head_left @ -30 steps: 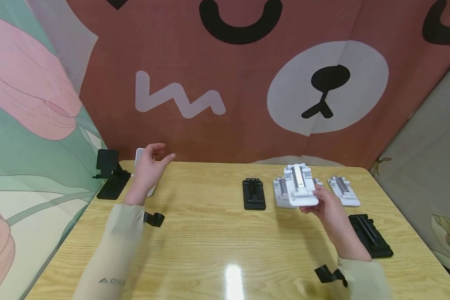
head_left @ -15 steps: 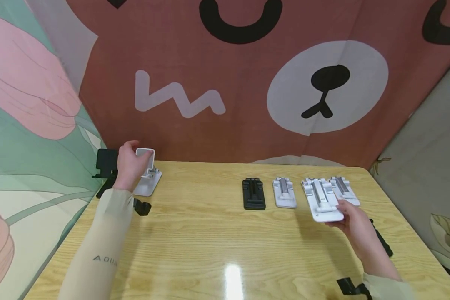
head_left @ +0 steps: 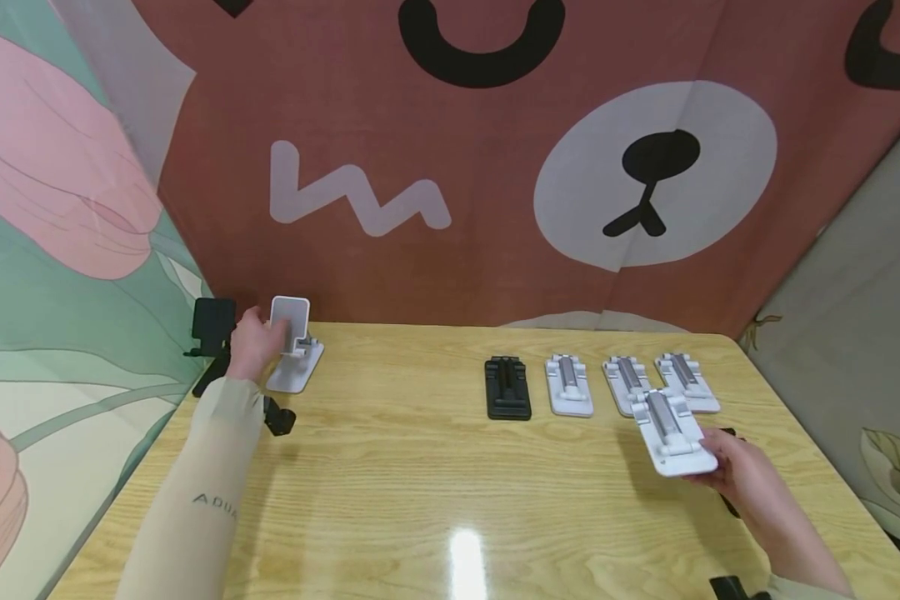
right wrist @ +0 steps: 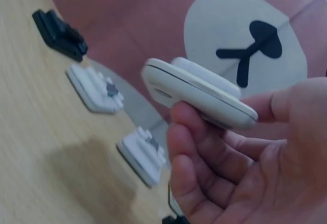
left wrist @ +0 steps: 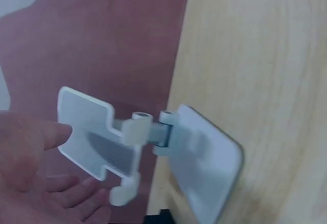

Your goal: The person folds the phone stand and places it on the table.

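In the head view, an unfolded white phone stand [head_left: 295, 379] stands at the table's back left, its plate raised. My left hand [head_left: 253, 343] is at the plate's left side. The left wrist view shows the thumb [left wrist: 56, 132] overlapping the plate [left wrist: 102, 142] at its edge, while the other fingers are loosely bent below and apart from it. My right hand [head_left: 753, 487] holds a folded white phone stand [head_left: 671, 435] above the table at the right. From the right wrist, that stand is seen edge-on, pinched between thumb and fingers [right wrist: 189, 127].
An unfolded black phone stand [head_left: 214, 325] is at the far left, partly behind my left hand. Along the back lie a folded black stand [head_left: 507, 388] and three folded white ones, the nearest to the middle being a white stand [head_left: 568, 386]. My right hand mostly hides another black stand [head_left: 731, 506].
My right hand has carried the folded white stand right and towards me. My left hand moved left, touched the top of the unfolded stand's plate, then slid lower along its side.
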